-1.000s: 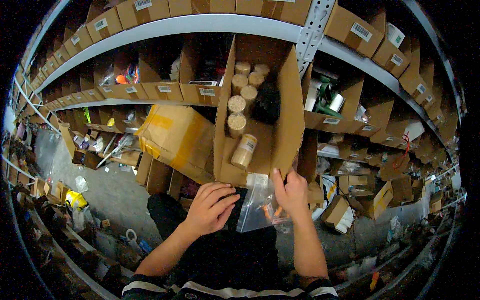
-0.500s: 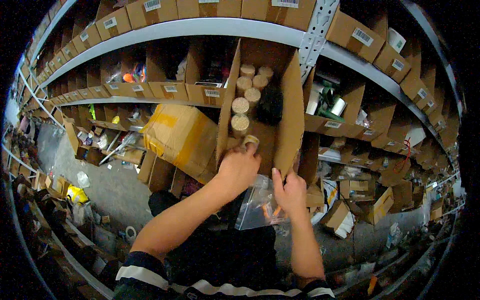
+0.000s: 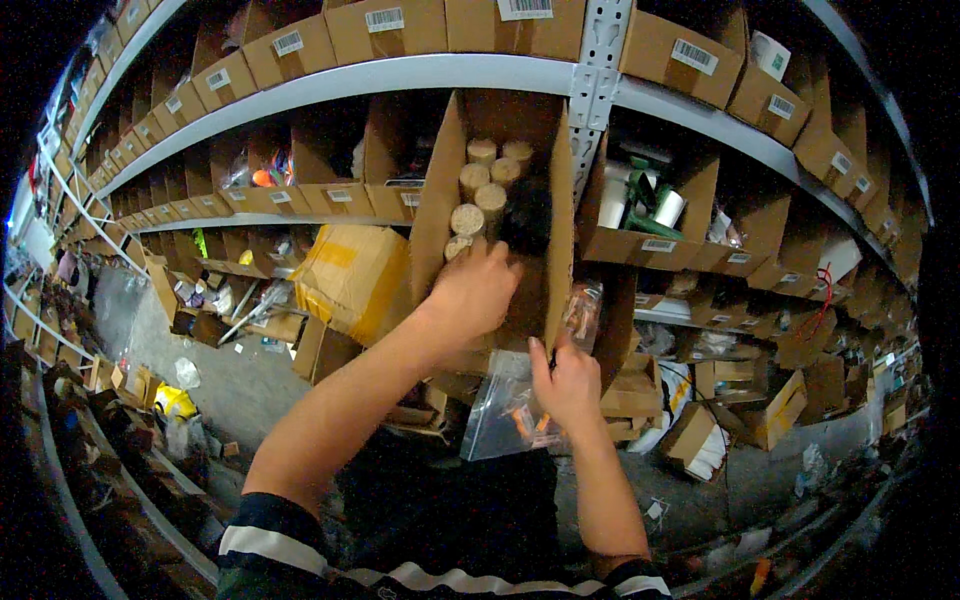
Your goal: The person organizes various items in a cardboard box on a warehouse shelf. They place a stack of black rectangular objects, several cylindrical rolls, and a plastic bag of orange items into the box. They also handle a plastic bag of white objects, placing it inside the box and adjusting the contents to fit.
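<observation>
Seven cylinders [image 3: 490, 197]: standing on end, pale-topped, bunched along the left wall and far end – probably close enough to prop one another upright.
Open carton [image 3: 562, 225]: jutting out toward the near side, mouth upward, likely for easy reach.
Left hand [image 3: 470, 295]: down inside the carton, fingers curled by the nearest cylinders; grasp hidden, cannot tell.
Right hand [image 3: 570, 388]: clasping the carton's near right edge – seemingly to steady it.
Clear bag [image 3: 488, 415]: hanging just left of the right hand, orange pieces inside; whether pinched too, cannot tell.
Dark bundle [image 3: 527, 215]: right of the cylinders.
</observation>
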`<state>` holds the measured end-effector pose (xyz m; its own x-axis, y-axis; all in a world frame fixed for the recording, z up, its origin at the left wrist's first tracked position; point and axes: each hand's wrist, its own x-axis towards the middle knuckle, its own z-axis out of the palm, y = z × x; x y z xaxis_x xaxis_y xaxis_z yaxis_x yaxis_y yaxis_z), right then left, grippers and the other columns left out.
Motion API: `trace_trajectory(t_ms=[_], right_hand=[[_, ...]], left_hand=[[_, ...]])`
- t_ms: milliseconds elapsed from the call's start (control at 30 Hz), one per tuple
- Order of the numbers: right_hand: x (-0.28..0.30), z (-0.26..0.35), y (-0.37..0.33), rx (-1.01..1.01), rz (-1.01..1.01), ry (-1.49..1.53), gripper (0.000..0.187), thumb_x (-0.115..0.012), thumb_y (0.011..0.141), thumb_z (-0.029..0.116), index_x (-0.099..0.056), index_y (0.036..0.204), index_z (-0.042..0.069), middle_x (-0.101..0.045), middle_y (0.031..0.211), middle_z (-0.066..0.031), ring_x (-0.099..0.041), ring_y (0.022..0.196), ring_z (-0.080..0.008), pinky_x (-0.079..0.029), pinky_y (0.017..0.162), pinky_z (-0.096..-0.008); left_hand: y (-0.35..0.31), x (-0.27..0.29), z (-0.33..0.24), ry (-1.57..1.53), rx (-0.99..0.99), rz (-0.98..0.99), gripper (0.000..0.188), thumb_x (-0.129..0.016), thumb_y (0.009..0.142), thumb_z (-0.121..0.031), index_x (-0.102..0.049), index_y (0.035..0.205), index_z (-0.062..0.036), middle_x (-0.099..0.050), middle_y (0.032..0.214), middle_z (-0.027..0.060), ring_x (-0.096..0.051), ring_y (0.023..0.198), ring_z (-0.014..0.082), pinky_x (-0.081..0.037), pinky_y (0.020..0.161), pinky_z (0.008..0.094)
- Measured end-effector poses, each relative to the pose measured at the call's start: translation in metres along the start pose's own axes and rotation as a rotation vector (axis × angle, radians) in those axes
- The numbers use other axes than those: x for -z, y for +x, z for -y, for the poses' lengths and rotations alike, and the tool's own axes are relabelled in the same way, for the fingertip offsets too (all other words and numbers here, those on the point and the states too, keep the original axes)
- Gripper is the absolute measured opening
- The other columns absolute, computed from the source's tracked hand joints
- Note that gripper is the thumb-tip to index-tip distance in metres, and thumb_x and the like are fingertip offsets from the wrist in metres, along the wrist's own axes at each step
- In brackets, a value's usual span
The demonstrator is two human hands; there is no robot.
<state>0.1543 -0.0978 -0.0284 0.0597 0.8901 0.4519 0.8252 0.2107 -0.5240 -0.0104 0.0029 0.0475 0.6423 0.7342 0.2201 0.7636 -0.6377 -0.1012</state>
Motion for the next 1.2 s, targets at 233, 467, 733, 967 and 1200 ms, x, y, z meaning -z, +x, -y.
trace_trajectory(t_ms=[233, 467, 733, 967, 1200], right_hand=[[0.005, 0.001, -0.001, 0.011, -0.009, -0.020, 0.045, -0.062, 0.097, 0.030, -0.058, 0.123, -0.006, -0.070, 0.079, -0.0248, -0.069, 0.073, -0.0439, -0.056, 0.065, -0.0492], [0.032, 0.014, 0.011, -0.041, 0.128, -0.097, 0.058, -0.072, 0.089, 0.042, -0.061, 0.126, -0.001, -0.070, 0.076, -0.0186, -0.069, 0.067, -0.0384, -0.056, 0.064, -0.0451], [0.147, 0.083, 0.110, 0.614, -0.068, -0.230, 0.025, -0.077, 0.083, 0.028, -0.072, 0.099, 0.010, -0.061, 0.072, -0.0052, -0.064, 0.060, -0.0259, -0.053, 0.055, -0.0382], [0.070, 0.124, 0.229, 0.778, 0.774, -1.017, 0.018, -0.065, 0.081, 0.013, -0.076, 0.094, 0.010, -0.074, 0.098, -0.0104, -0.072, 0.093, -0.0334, -0.059, 0.075, -0.0447], [0.004, 0.090, 0.265, 0.490, 0.881, -1.143, 0.031, -0.053, 0.093, 0.025, -0.078, 0.109, 0.014, -0.075, 0.111, -0.0109, -0.073, 0.102, -0.0308, -0.058, 0.083, -0.0455]], left_hand=[[0.042, -0.002, 0.003, 0.010, 0.077, 0.160, 0.015, -0.067, 0.080, -0.007, -0.073, 0.092, -0.0007, -0.061, 0.119, 0.0219, -0.060, 0.113, 0.0382, -0.059, 0.087, 0.0483], [0.038, -0.024, 0.017, -0.005, 0.062, -0.015, 0.027, -0.067, 0.083, -0.013, -0.071, 0.109, -0.0056, -0.063, 0.122, 0.0166, -0.059, 0.118, 0.0399, -0.046, 0.101, 0.0523], [0.035, -0.058, 0.014, 0.084, 0.199, -0.380, 0.024, -0.063, 0.085, -0.016, -0.069, 0.108, -0.0110, -0.063, 0.105, 0.0091, -0.063, 0.101, 0.0270, -0.048, 0.085, 0.0413], [0.037, -0.063, -0.008, -0.239, 0.502, -0.180, 0.035, -0.059, 0.091, -0.012, -0.057, 0.125, -0.0118, -0.063, 0.113, 0.0136, -0.067, 0.102, 0.0327, -0.060, 0.071, 0.0442], [0.016, -0.068, -0.012, -0.141, 0.451, -0.294, 0.042, -0.065, 0.085, -0.010, -0.054, 0.125, -0.0111, -0.067, 0.114, 0.0132, -0.065, 0.107, 0.0297, -0.060, 0.070, 0.0417]])
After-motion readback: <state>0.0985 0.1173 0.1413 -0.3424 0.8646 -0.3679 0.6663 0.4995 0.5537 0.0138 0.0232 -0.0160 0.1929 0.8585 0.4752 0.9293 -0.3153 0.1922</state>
